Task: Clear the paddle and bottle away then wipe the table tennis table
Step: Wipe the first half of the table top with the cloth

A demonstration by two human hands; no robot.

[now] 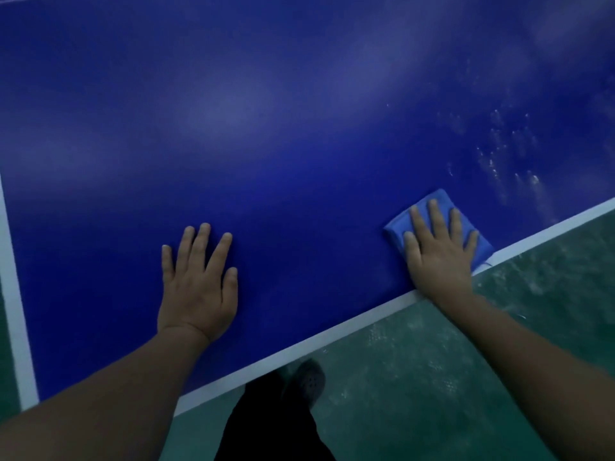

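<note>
The blue desk (299,128) fills the view, its white edge line running along the near side above the green floor (466,377). No paddle, bottle or container of any kind is in sight, so the clearing step looks done and wiping is under way. The left hand (198,287) lies flat and spread on the bare surface, its grip released, probably bracing the lean. The right hand (439,251) presses a folded blue cloth (429,202) flat near the edge, fingers extended rather than clenched. White specks (499,161) just beyond the cloth likely need wiping next.
</note>
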